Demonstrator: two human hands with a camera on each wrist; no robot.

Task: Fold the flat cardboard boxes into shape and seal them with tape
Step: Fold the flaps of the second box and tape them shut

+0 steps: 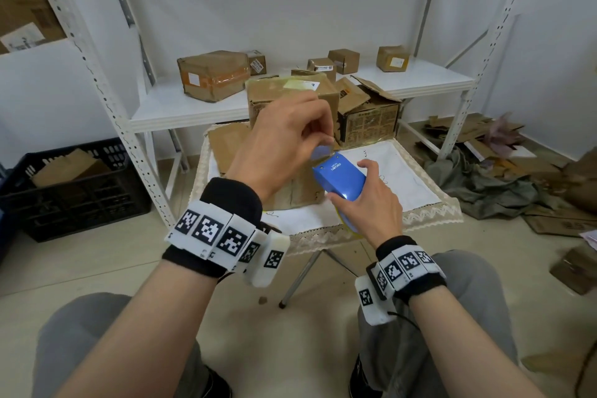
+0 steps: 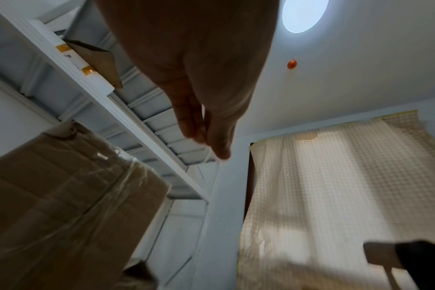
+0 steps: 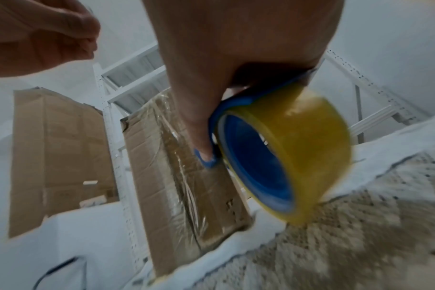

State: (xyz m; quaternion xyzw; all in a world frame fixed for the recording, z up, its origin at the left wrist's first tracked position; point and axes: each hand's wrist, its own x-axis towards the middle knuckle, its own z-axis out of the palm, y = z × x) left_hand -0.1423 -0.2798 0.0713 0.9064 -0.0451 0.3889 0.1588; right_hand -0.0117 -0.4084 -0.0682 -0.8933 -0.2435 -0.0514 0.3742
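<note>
Gripping the blue tape dispenser (image 1: 339,179) in the right hand (image 1: 371,207), fingers curled round its body, the yellowish tape roll (image 3: 293,157) hanging below the palm. Pinching the free tape end (image 1: 319,152) between thumb and fingertips of the left hand (image 1: 287,136), just above the dispenser's toothed edge, probably to draw out a fresh length. Standing just beyond both hands on the lace-edged tablecloth (image 1: 416,184): the cardboard box (image 1: 290,97), already folded and partly wrapped in clear tape.
</note>
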